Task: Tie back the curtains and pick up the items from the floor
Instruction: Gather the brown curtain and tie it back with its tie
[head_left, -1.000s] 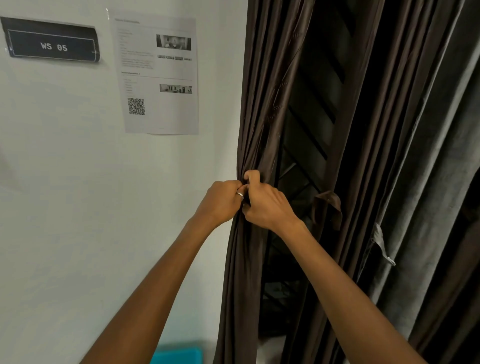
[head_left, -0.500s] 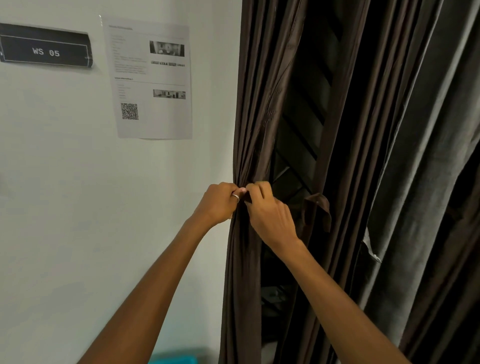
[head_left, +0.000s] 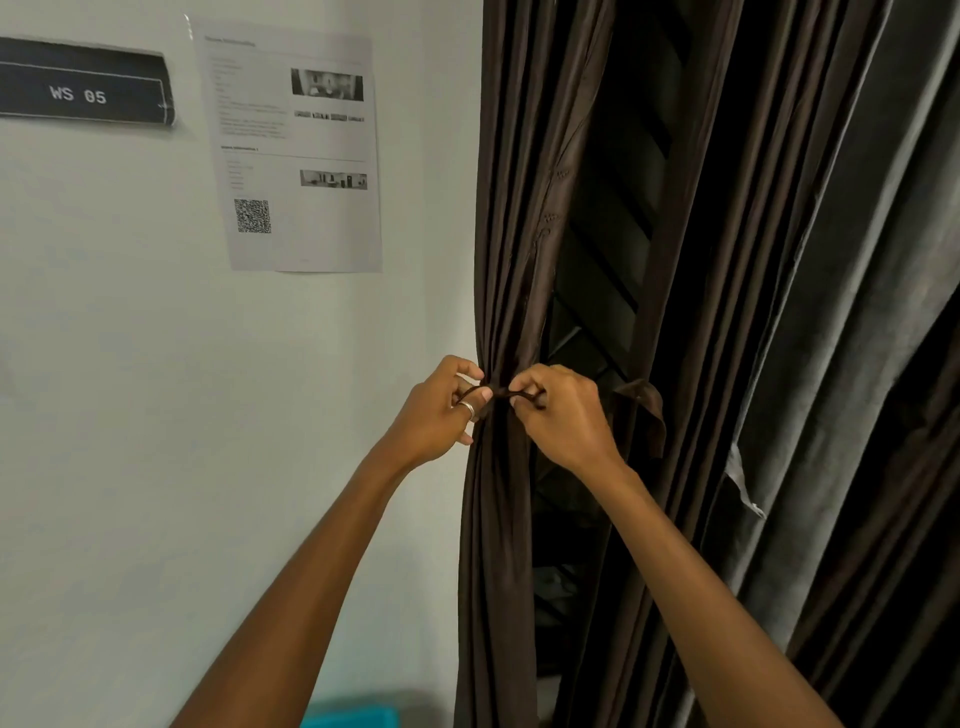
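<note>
My left grip (head_left: 436, 410) and right grip (head_left: 563, 415) pinch the tie (head_left: 498, 392) round the curtain (head_left: 506, 260). Next I'd cinch it toward nine and three o'clock.

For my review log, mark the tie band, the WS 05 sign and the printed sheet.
tie band (head_left: 497, 391), head view, its taut middle.
WS 05 sign (head_left: 78, 94), head view, its lettering.
printed sheet (head_left: 291, 156), head view, its middle.

Pale wall (head_left: 130, 415) with two notices
A black "WS 05" nameplate (head_left: 83, 83) hangs just left of a printed sheet (head_left: 296, 150) bearing a QR code (head_left: 252, 215); low down, a teal object (head_left: 353, 717), perhaps a bin, shows.
</note>
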